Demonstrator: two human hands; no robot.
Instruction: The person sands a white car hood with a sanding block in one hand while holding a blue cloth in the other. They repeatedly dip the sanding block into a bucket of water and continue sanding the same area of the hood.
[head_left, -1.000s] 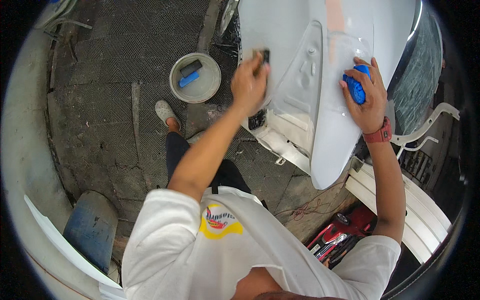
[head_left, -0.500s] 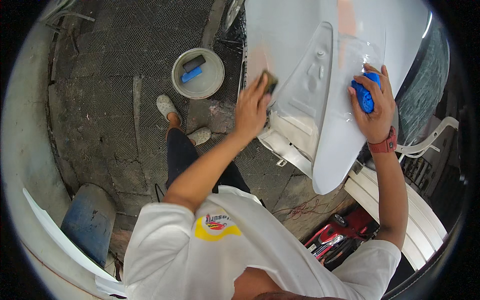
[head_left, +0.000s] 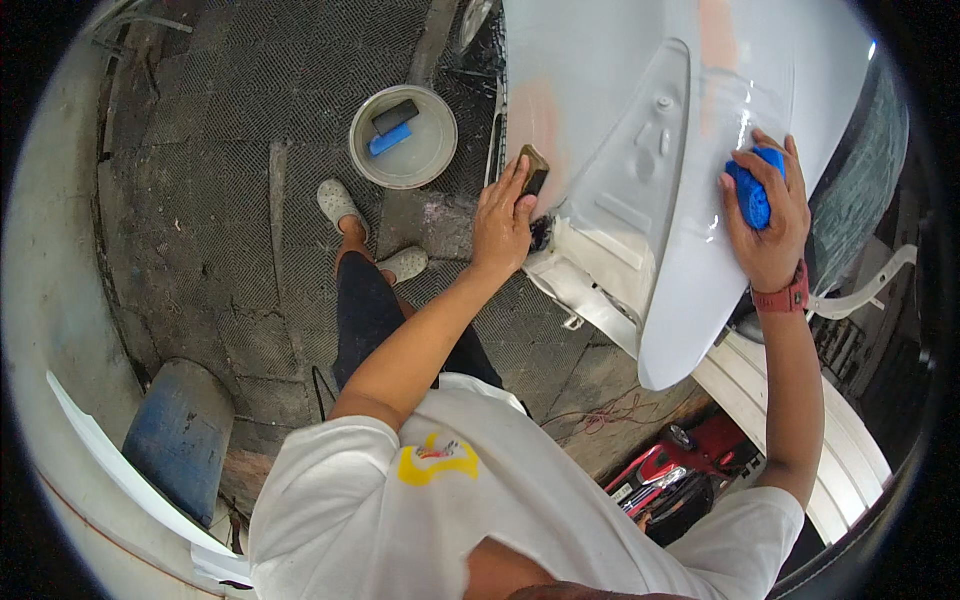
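Note:
My left hand (head_left: 502,228) is closed on a small sanding block (head_left: 534,168), brownish on top with a dark side. It rests at the left edge of a pale grey car body panel (head_left: 610,70), just below a pinkish patch (head_left: 532,112). Over on the raised right part, my right hand (head_left: 775,230) grips a crumpled blue sponge or cloth (head_left: 750,196) pressed against the panel. The surface around it looks wet and shiny. A recessed triangular area (head_left: 640,150) lies between my hands.
A round bucket (head_left: 357,160) of cloudy water, with a black block (head_left: 394,117) and a blue block (head_left: 390,139) inside, stands on the dark patterned floor (head_left: 220,220). A blue drum (head_left: 180,430) is at lower left. A red toy-like vehicle (head_left: 690,460) sits at lower right.
The view has shifted, so the car appears farther right. My left hand with the block has slid toward the panel's left edge. My right hand keeps about the same spot on the panel.

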